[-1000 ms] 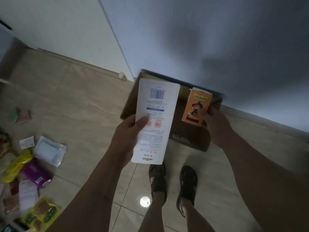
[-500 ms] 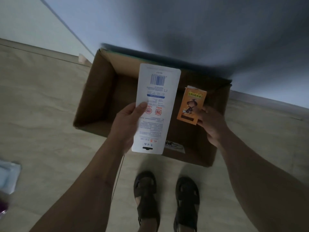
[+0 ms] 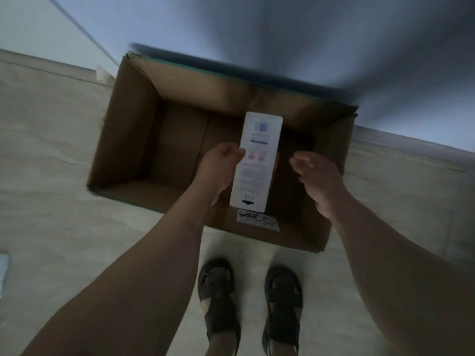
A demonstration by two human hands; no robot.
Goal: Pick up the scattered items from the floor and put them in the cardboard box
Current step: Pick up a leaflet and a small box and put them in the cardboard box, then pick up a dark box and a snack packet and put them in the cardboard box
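Note:
The open cardboard box (image 3: 133,129) stands on the tiled floor against the wall, right in front of my feet. My left hand (image 3: 218,170) grips a long white printed card (image 3: 257,163) by its left edge and holds it upright over the inside of the box. My right hand (image 3: 318,178) hovers over the right half of the box with its fingers loosely spread and nothing in them. A thin orange sliver (image 3: 276,163) peeks out behind the card's right edge; the rest of that small orange packet is hidden. The picture is blurred by motion.
My two feet in dark sandals (image 3: 218,304) stand just short of the box's near wall, which bears a white label (image 3: 257,219). A pale packet (image 3: 3,268) lies at the left edge of the floor. A small white object (image 3: 102,73) sits by the baseboard.
I have stepped up to the box, so it fills the view. My right hand has let go of the orange packet and opened. The white card has moved lower, into the box opening.

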